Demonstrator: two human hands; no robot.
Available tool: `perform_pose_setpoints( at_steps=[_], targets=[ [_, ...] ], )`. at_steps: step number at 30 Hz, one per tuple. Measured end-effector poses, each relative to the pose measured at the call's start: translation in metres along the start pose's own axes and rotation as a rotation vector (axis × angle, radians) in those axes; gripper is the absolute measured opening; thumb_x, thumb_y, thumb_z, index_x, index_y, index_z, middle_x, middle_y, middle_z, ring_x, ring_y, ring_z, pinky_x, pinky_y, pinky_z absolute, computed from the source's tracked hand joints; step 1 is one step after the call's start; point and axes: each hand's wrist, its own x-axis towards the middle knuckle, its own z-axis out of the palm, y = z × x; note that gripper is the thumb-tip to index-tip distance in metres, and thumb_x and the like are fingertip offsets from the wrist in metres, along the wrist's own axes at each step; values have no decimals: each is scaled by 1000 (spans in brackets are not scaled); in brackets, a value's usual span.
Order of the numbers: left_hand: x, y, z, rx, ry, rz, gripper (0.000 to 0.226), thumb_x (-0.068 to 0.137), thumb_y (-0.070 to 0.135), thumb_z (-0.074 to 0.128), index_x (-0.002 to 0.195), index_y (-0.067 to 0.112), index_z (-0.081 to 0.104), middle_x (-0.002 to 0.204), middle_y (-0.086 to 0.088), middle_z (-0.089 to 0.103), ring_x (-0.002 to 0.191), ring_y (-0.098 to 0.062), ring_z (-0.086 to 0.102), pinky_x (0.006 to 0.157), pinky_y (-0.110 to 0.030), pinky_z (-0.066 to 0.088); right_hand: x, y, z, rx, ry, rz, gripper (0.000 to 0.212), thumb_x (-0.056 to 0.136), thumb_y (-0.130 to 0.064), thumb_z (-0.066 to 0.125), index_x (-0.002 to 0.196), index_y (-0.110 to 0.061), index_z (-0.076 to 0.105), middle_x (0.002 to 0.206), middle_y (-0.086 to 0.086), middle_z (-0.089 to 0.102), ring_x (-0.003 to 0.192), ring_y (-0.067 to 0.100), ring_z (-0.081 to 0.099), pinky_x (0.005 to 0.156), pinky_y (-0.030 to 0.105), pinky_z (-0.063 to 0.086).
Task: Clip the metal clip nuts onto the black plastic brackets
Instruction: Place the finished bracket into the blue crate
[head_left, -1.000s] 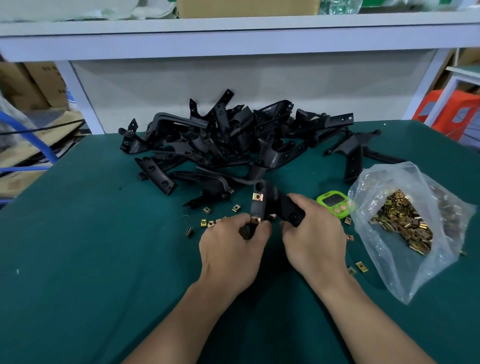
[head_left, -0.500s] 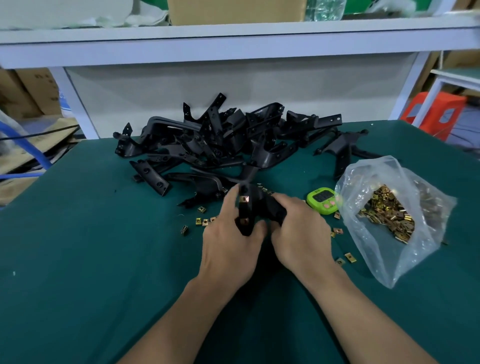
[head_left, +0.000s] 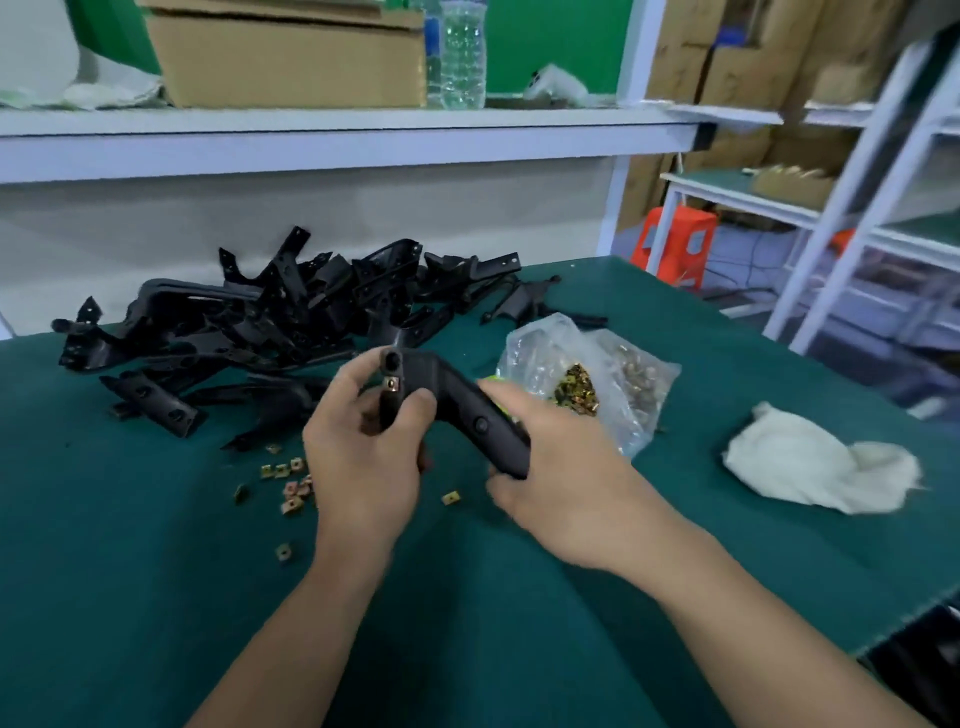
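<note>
Our left hand (head_left: 363, 467) grips the black bracket (head_left: 453, 396) beside its clip nut (head_left: 390, 384); our right hand (head_left: 566, 467) fingers hold its other end.

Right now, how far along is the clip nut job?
Done: the held bracket carries one clip nut near its end. In hand: the left hand and right hand both grip that bracket above the mat. Left: a large pile of brackets lies behind, loose nuts sit on the mat, and the bag holds many more. Whether any in the pile already carry nuts is unclear.
</note>
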Motion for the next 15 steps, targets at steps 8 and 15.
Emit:
perform_pose_setpoints(
  at_steps=[8, 15],
  targets=[
    [-82, 30, 125, -188, -423, -190, 13, 90, 21, 71, 103, 20, 68, 54, -3, 62, 36, -18, 51, 34, -25, 38, -125, 65, -76, 424, 249, 259, 52, 81, 9, 59, 106, -34, 73, 89, 3, 75, 64, 22, 72, 62, 32, 57],
    [-215, 46, 236, -237, -996, -473, 5, 85, 21, 66, 89, 19, 68, 65, -15, 66, 46, -26, 60, 46, -34, 53, -272, 154, -124, 40, 631, 697, 28, 80, -16, 76, 86, -44, 72, 78, -18, 74, 58, -1, 63, 52, 14, 42]
  ],
)
